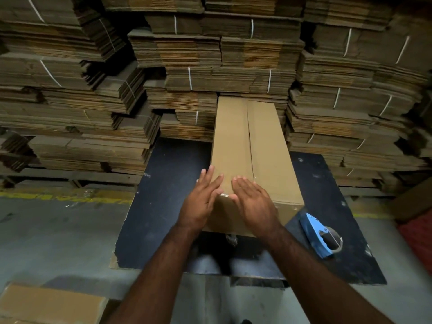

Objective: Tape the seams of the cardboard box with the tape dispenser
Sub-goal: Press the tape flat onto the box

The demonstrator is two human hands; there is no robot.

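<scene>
A long brown cardboard box [264, 146] lies on a dark table [168, 183], stretching away from me. Its top flaps meet in a centre seam that runs lengthwise. My left hand [203, 197] lies flat on the box's near left corner, fingers apart. My right hand [254, 202] rests flat on the near end of the top, over the seam. Some clear tape glints at the near edge between the two hands. A blue tape dispenser [320, 235] lies on the table to the right of the box, apart from both hands.
Tall stacks of flattened, strapped cardboard [187, 54] fill the wall behind the table. Another cardboard box [51, 305] sits at the lower left on the grey floor. A yellow floor line [46, 197] runs at left. Something red [418, 235] is at the right edge.
</scene>
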